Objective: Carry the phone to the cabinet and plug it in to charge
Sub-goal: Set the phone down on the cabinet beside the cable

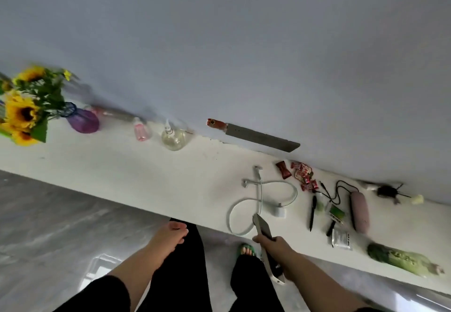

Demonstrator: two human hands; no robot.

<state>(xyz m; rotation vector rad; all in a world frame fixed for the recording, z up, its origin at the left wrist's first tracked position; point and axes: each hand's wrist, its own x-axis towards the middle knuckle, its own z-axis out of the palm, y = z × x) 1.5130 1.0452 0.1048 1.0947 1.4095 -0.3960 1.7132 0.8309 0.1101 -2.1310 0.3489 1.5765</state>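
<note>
My right hand (273,242) grips a slim dark phone (261,225), held edge-on with its top just over the front edge of the white cabinet top (146,172). Just beyond the phone lies a coiled white charging cable (262,198) with several plug ends, joined to a small white charger block (279,212). My left hand (174,232) hangs empty in front of the cabinet edge, fingers loosely curled and apart.
A cleaver (256,136) leans on the wall. Sunflowers in a purple vase (83,120), a pink bottle (141,132) and a glass bottle (173,138) stand at left. Candies (302,175), pens, a pink case (360,214), packets and a green vegetable (400,260) lie at right.
</note>
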